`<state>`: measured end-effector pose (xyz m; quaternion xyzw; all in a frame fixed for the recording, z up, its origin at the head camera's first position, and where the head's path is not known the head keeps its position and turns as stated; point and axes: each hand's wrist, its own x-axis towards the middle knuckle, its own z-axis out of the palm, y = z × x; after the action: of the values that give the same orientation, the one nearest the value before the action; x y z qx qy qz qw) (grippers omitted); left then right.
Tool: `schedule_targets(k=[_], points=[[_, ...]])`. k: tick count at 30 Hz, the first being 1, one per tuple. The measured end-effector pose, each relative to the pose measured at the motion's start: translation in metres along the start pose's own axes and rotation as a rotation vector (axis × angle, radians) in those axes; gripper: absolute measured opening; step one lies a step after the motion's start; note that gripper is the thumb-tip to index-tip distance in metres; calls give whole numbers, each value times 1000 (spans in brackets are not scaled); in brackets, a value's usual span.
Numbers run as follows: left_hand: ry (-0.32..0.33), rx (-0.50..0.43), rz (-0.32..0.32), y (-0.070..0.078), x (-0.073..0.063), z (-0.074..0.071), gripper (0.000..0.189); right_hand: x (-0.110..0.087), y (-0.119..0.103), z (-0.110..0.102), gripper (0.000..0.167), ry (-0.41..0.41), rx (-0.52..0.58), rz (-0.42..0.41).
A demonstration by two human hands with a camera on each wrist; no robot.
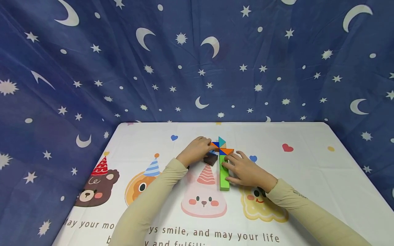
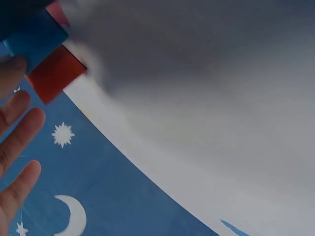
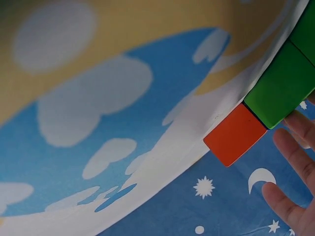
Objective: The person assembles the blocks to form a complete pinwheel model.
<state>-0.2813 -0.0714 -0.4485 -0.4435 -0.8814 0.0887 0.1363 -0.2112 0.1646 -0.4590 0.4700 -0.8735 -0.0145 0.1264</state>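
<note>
On the tabletop, a pinwheel-like cluster of triangle blocks combines a teal triangle (image 1: pixel 221 141), an orange triangle (image 1: pixel 227 150) and blue pieces. Two green blocks (image 1: pixel 224 180) form a line running toward the person from it. The left hand (image 1: pixel 197 150) is at the cluster's left side; in the left wrist view a fingertip touches a blue block (image 2: pixel 37 39) beside a red-orange block (image 2: pixel 56 73), and the other fingers extend apart. My right hand (image 1: pixel 247 171) rests its fingertips along the green blocks' right side. Beside the left hand lies a dark brown block (image 1: pixel 210 159), partly hidden.
A white tablecloth (image 1: pixel 307 184) printed with cartoon animals, hearts and lettering covers the table. Behind its far edge hangs a dark blue curtain (image 1: pixel 234 82) with moons and stars.
</note>
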Motion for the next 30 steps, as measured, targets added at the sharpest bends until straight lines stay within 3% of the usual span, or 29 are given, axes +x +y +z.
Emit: schedule_targets(k=[6, 12, 22, 30], points=[[3, -9, -40, -8, -19, -2, 21, 1, 0, -1, 49, -25, 15, 14], [70, -87, -27, -4, -32, -3, 13, -1, 1, 1, 49, -21, 1, 13], [44, -89, -61, 4, -27, -6, 14, 0, 1, 3, 49, -14, 4, 8], [92, -127, -70, -1, -26, -5, 16, 0, 2, 8, 49, 23, -5, -6]])
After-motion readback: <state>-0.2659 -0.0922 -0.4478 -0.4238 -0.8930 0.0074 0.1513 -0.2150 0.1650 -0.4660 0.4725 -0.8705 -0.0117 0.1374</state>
